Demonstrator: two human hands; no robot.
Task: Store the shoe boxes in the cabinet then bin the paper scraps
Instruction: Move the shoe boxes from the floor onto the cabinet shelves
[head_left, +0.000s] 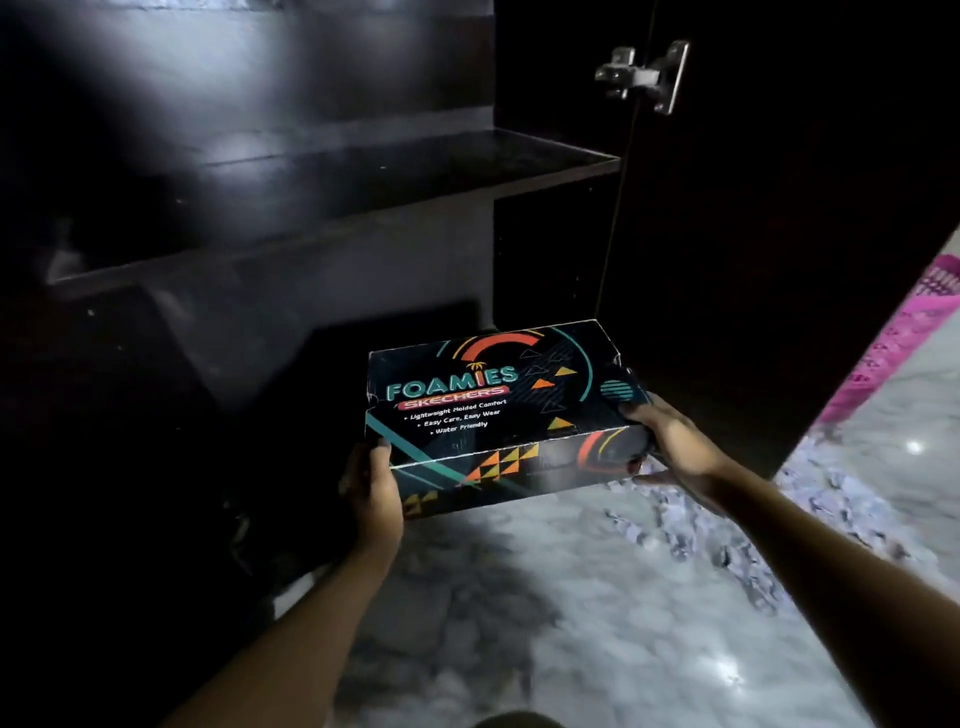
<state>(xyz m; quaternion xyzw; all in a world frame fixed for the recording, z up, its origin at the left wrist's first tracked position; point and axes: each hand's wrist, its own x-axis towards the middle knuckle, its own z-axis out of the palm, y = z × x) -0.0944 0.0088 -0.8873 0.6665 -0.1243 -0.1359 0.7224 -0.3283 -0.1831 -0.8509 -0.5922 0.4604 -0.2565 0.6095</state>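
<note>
Before the open cabinet (363, 171), two hands' fingers (382, 449) grip one shoe box (483, 410); paper scraps (691, 519), seemingly countless.

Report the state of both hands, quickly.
Left hand: closed on the near left end of the shoe box.
Right hand: closed on the box's right end.

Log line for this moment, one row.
stage: storing | shoe box: held, closed | left hand, right hand: gripping ends | cabinet: open | paper scraps: on floor
</note>
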